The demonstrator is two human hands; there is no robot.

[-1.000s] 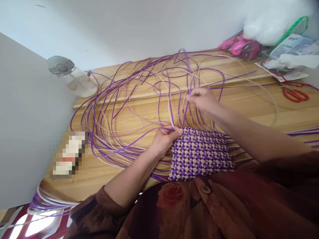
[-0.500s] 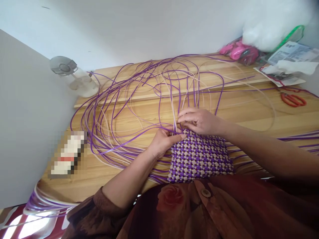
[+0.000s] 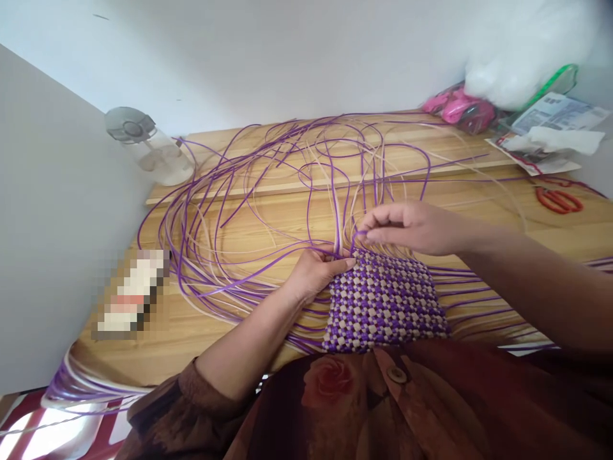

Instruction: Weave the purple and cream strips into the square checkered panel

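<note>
A purple and beige woven panel (image 3: 387, 300) lies at the table's front edge, against my shirt. At its far left corner my left hand (image 3: 318, 268) is closed, thumb on top of the weave and fingers beneath or behind it, where they are partly hidden. My right hand (image 3: 407, 227) is just above the panel's far edge, pinching a purple strand (image 3: 355, 239) between thumb and forefinger. That strand runs down to the corner near my left thumb. Upright purple and beige strands (image 3: 336, 211) rise beside the left fingers.
Long loose strands (image 3: 230, 172) loop over the wooden table (image 3: 268, 217). A clear bottle (image 3: 151, 147) stands back left, with a blurred-out object (image 3: 131, 294) nearer. At the right are red-handled scissors (image 3: 558, 199), papers (image 3: 558, 115), a pink bundle (image 3: 460, 108) and a white bag (image 3: 517, 57).
My right hand has moved right, away from the corner, drawing the purple strand with it. My left hand keeps its hold on the panel's corner.
</note>
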